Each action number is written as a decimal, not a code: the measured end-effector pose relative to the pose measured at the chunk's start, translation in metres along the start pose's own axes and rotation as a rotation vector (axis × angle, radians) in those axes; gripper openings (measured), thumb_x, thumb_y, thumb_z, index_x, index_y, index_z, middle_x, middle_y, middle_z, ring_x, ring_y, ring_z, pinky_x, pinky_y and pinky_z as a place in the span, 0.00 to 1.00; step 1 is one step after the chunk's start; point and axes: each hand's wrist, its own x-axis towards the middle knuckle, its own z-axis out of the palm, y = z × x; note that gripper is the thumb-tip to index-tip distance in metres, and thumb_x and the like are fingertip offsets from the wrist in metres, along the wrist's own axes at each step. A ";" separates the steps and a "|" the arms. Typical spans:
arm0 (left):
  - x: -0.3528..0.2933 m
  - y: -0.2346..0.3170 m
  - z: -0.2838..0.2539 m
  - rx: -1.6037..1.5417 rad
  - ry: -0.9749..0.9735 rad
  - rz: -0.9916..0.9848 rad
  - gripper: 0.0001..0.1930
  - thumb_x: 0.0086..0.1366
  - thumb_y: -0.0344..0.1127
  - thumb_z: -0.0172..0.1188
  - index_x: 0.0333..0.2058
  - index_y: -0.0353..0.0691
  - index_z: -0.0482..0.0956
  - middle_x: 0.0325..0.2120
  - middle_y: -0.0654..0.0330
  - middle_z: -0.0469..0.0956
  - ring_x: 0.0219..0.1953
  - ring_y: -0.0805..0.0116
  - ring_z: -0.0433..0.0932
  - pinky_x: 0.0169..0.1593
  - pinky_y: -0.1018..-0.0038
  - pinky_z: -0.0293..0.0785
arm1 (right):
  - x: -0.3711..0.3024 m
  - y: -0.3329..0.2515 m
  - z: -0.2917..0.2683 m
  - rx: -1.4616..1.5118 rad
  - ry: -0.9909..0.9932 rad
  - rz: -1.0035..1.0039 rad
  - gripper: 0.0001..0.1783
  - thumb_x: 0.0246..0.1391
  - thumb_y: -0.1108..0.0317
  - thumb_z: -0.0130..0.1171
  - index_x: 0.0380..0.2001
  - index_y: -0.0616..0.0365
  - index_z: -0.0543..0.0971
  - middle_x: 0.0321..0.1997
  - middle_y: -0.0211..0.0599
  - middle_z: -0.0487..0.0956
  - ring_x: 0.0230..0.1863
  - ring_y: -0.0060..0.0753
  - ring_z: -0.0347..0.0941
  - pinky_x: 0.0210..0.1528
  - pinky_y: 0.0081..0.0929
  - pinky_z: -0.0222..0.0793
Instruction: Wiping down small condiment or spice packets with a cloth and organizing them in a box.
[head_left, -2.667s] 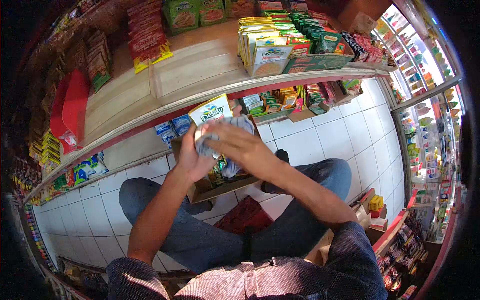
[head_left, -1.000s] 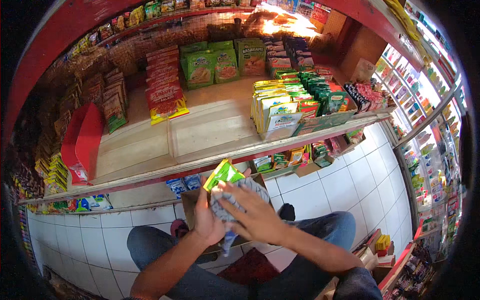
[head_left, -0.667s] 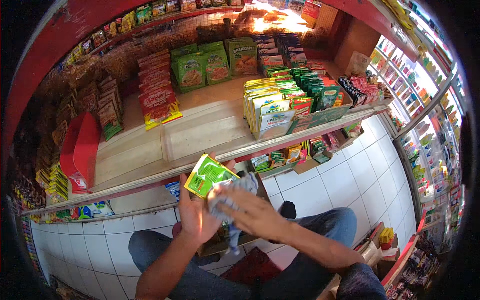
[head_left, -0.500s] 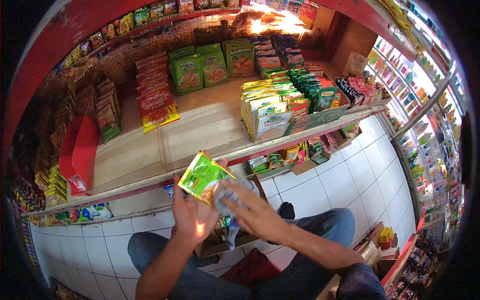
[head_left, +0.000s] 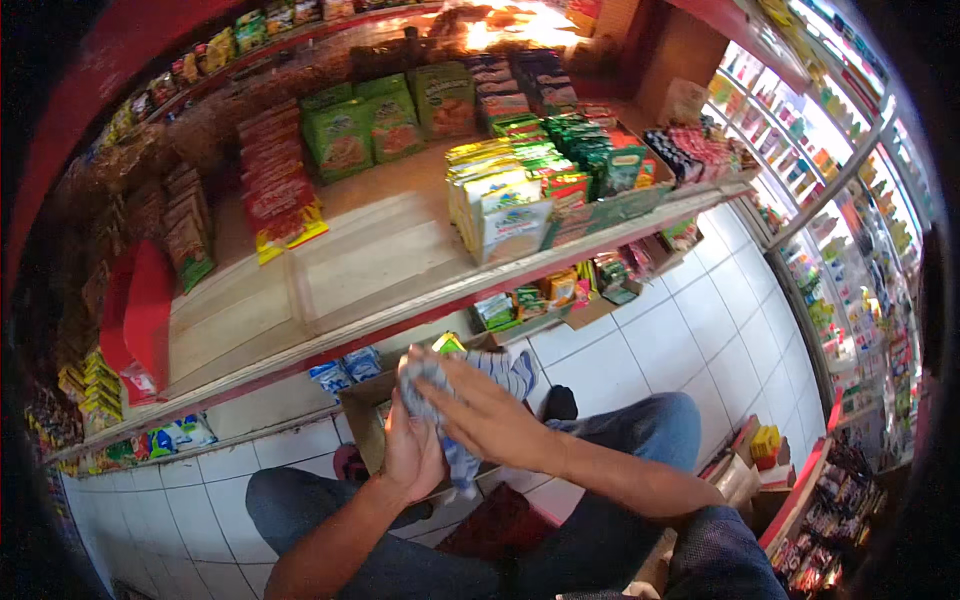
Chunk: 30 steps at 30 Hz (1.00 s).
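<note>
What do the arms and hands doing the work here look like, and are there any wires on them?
They are a person's, with no wires. The left hand and right hand show no gloves or watch. A dark, finely speckled sleeve ends near the right elbow; the left one is out of view.

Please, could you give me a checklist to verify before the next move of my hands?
1. Cloth under right hand: ok, bunched against the left hand.
2. Packet visible: not ok, only a green-yellow corner shows.
3. Packet surface clean: cannot tell, mostly hidden.
4. Contents of the cardboard box below: cannot tell, hands and cloth block the view.
5. Pale packets on the shelf standing: ok.
</note>
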 end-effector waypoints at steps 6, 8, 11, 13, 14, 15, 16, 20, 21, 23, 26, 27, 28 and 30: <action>0.011 -0.011 -0.035 -0.065 -0.007 -0.083 0.35 0.75 0.64 0.41 0.70 0.48 0.61 0.68 0.59 0.65 0.69 0.61 0.63 0.72 0.61 0.54 | -0.010 0.001 0.015 0.068 0.055 -0.077 0.41 0.54 0.69 0.62 0.71 0.54 0.62 0.77 0.54 0.55 0.76 0.58 0.53 0.76 0.51 0.49; 0.010 -0.008 -0.028 -0.157 0.038 -0.135 0.35 0.75 0.64 0.41 0.70 0.48 0.61 0.68 0.60 0.65 0.69 0.61 0.62 0.73 0.61 0.53 | 0.000 0.003 0.011 0.045 0.037 -0.069 0.40 0.54 0.68 0.61 0.71 0.54 0.62 0.77 0.54 0.55 0.76 0.57 0.54 0.76 0.51 0.49; 0.008 0.004 -0.007 -0.104 -0.066 -0.136 0.35 0.75 0.64 0.40 0.70 0.46 0.61 0.67 0.60 0.65 0.69 0.62 0.62 0.72 0.62 0.52 | 0.005 0.015 0.002 -0.101 0.109 -0.037 0.36 0.57 0.67 0.59 0.69 0.59 0.64 0.76 0.53 0.57 0.77 0.53 0.53 0.76 0.50 0.51; 0.010 0.007 -0.017 -0.252 -0.252 -0.246 0.34 0.76 0.63 0.39 0.70 0.47 0.60 0.68 0.60 0.64 0.69 0.62 0.62 0.73 0.61 0.51 | 0.005 0.017 0.000 -0.153 0.169 0.106 0.35 0.58 0.66 0.57 0.68 0.61 0.64 0.75 0.55 0.59 0.77 0.53 0.54 0.76 0.50 0.50; 0.010 0.001 -0.014 0.014 -0.039 -0.070 0.33 0.77 0.61 0.37 0.71 0.46 0.58 0.68 0.60 0.64 0.69 0.62 0.61 0.72 0.59 0.53 | 0.005 0.014 0.003 -0.102 0.170 0.041 0.34 0.58 0.65 0.55 0.67 0.64 0.65 0.74 0.57 0.60 0.76 0.54 0.54 0.77 0.50 0.50; 0.010 -0.005 -0.028 0.015 -0.049 -0.073 0.33 0.77 0.61 0.37 0.71 0.46 0.58 0.68 0.60 0.64 0.69 0.62 0.61 0.72 0.59 0.53 | 0.002 0.010 0.009 -0.109 0.175 0.046 0.34 0.58 0.65 0.55 0.67 0.64 0.65 0.74 0.57 0.60 0.76 0.54 0.54 0.77 0.50 0.50; 0.008 -0.010 -0.053 -0.044 -0.150 -0.065 0.35 0.76 0.64 0.36 0.71 0.48 0.58 0.68 0.61 0.64 0.70 0.62 0.62 0.72 0.59 0.55 | 0.000 0.004 0.015 -0.084 0.161 -0.089 0.34 0.56 0.66 0.57 0.67 0.61 0.66 0.73 0.57 0.60 0.75 0.54 0.56 0.75 0.50 0.52; 0.009 -0.008 -0.031 -0.002 -0.237 -0.056 0.31 0.77 0.60 0.35 0.70 0.49 0.59 0.68 0.61 0.65 0.69 0.60 0.65 0.71 0.58 0.59 | 0.004 0.018 0.010 -0.072 0.167 -0.113 0.33 0.56 0.68 0.57 0.66 0.57 0.68 0.73 0.57 0.60 0.75 0.54 0.56 0.74 0.51 0.55; 0.009 -0.007 -0.023 0.200 -0.329 0.008 0.30 0.78 0.58 0.36 0.70 0.47 0.59 0.68 0.61 0.64 0.68 0.60 0.66 0.70 0.58 0.60 | 0.004 0.025 0.007 -0.125 0.199 -0.038 0.34 0.57 0.67 0.57 0.67 0.56 0.67 0.73 0.58 0.60 0.75 0.55 0.55 0.74 0.51 0.54; 0.009 -0.004 -0.023 0.055 -0.253 -0.115 0.30 0.78 0.56 0.36 0.70 0.47 0.59 0.68 0.60 0.64 0.68 0.59 0.66 0.70 0.58 0.60 | 0.003 0.019 0.002 -0.118 0.234 0.090 0.34 0.59 0.65 0.59 0.68 0.56 0.64 0.74 0.59 0.57 0.76 0.56 0.54 0.74 0.52 0.53; 0.015 0.000 -0.034 -0.169 -0.255 -0.151 0.29 0.78 0.51 0.38 0.70 0.42 0.57 0.69 0.55 0.62 0.69 0.58 0.64 0.71 0.58 0.59 | 0.002 0.002 0.007 0.022 0.188 -0.007 0.38 0.58 0.61 0.62 0.69 0.59 0.62 0.76 0.60 0.54 0.77 0.58 0.51 0.76 0.53 0.51; 0.020 0.002 -0.042 -0.247 -0.337 -0.068 0.29 0.78 0.48 0.39 0.71 0.38 0.55 0.69 0.50 0.60 0.70 0.57 0.62 0.72 0.58 0.57 | -0.001 -0.004 0.011 0.027 0.189 -0.011 0.38 0.58 0.61 0.62 0.69 0.59 0.62 0.76 0.60 0.54 0.77 0.58 0.51 0.76 0.53 0.51; 0.022 0.004 -0.044 -0.327 -0.423 0.013 0.30 0.79 0.45 0.39 0.71 0.34 0.53 0.70 0.46 0.58 0.70 0.56 0.61 0.73 0.58 0.56 | -0.003 -0.010 0.012 0.083 0.147 -0.040 0.41 0.55 0.63 0.64 0.70 0.58 0.61 0.76 0.58 0.52 0.76 0.59 0.51 0.76 0.51 0.50; 0.024 0.013 -0.044 -0.218 -0.407 0.044 0.30 0.78 0.44 0.39 0.72 0.35 0.52 0.71 0.46 0.56 0.72 0.56 0.59 0.74 0.58 0.53 | -0.005 -0.013 0.010 0.134 0.126 -0.105 0.43 0.51 0.66 0.65 0.69 0.60 0.62 0.76 0.57 0.54 0.75 0.61 0.54 0.77 0.49 0.51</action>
